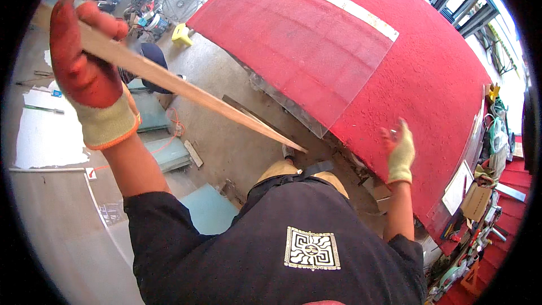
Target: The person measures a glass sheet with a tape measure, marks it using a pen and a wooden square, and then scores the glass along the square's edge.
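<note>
Red-covered table filled much of the view ahead and to the right; a clear sheet lay flat on it. Wooden strip was held aloft left of the table, above the floor, its long axis slanting from upper left to lower right, tapering end toward the table's near edge. Left hand, gloved, raised: clamped on the strip. Right hand, gloved, by the red surface: fingers loosely parted; contact unclear.
</note>
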The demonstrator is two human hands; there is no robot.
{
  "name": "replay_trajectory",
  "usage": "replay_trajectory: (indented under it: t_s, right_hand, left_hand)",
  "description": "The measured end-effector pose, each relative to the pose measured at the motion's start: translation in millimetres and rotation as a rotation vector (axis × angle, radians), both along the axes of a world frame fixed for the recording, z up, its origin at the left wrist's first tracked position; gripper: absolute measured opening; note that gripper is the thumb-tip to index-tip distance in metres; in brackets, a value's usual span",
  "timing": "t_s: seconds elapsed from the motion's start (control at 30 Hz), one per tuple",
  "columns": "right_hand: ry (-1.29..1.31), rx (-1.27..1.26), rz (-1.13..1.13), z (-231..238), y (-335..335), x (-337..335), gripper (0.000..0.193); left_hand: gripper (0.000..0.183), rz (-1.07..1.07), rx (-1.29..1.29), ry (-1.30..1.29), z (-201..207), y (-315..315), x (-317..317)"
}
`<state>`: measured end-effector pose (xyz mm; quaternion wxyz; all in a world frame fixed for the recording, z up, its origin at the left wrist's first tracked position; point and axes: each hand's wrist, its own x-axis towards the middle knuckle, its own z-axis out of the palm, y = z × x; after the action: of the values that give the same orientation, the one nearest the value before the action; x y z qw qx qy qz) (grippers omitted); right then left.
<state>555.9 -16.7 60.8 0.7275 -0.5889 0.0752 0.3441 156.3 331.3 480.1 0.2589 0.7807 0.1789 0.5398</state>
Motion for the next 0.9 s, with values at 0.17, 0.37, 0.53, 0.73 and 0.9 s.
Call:
replay_trajectory:
  t_s: [0.17,0.37,0.53,0.73,0.9]
  right_hand:
    - [-1.069,-0.035,0.924,102,92,-115,0.087]
    - [-1.228,0.249,0.919,112,165,-181,0.047]
    - [-1.309,0.485,0.617,140,204,-191,0.009]
    - [-0.51,0.658,0.277,148,244,-91,0.012]
    - [-0.377,0.756,0.206,142,269,-31,0.037]
  left_hand:
    - [0.051,0.075,-0.051,-0.097,-7,-10,53]
    - [0.053,0.055,0.238,0.001,18,-9,69]
    - [0.058,-0.178,0.229,-0.016,54,16,72]
    - [0.042,0.628,0.32,0.134,-89,139,-29]
    - [0.068,0.778,-1.146,0.311,-397,162,-210]
